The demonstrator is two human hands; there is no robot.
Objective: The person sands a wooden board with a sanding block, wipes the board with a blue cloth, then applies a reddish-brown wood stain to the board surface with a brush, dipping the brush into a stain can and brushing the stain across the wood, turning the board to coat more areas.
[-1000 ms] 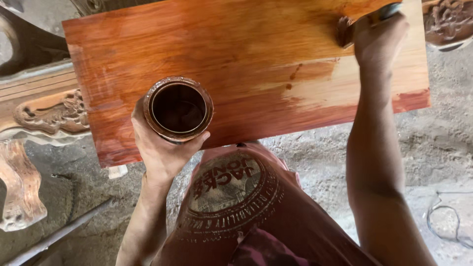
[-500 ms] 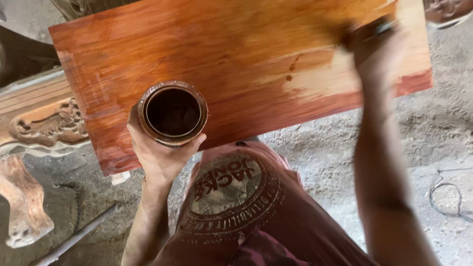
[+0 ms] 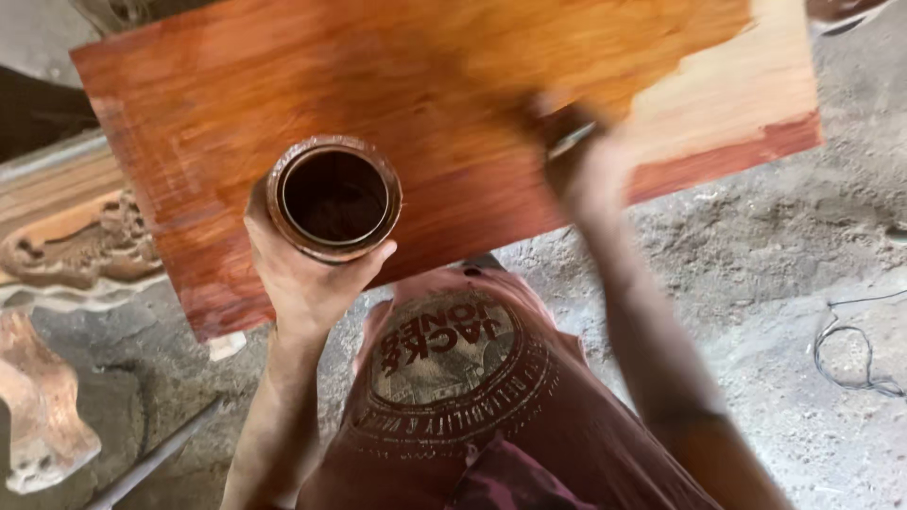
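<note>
A broad rectangular wooden board (image 3: 406, 123), stained glossy reddish-brown over most of its face, fills the upper part of the view. A pale, bare strip of wood remains at the board's right end, with a darker red band along the near edge below it.

Over the board's near left part, the left hand (image 3: 302, 274) cups a round, stain-smeared tin can (image 3: 333, 196) from below and from the side, fingers and thumb wrapped around its wall. The can stands upright with its mouth open, and dark liquid shows inside.

The right hand (image 3: 581, 170) is blurred and lies on the board's face right of the can, near where the stained area meets the pale strip. It is clenched around a dark brush (image 3: 565, 127) with a metal band, whose tip meets the wood; the blur hides the exact finger positions.

Below the board's near edge is the person's maroon printed shirt (image 3: 453, 397). Left of the board lie carved pale wooden pieces (image 3: 85, 241). Right of the board, on the grey gritty floor (image 3: 756, 283), a thin looped wire (image 3: 850, 354) lies well apart from it.
</note>
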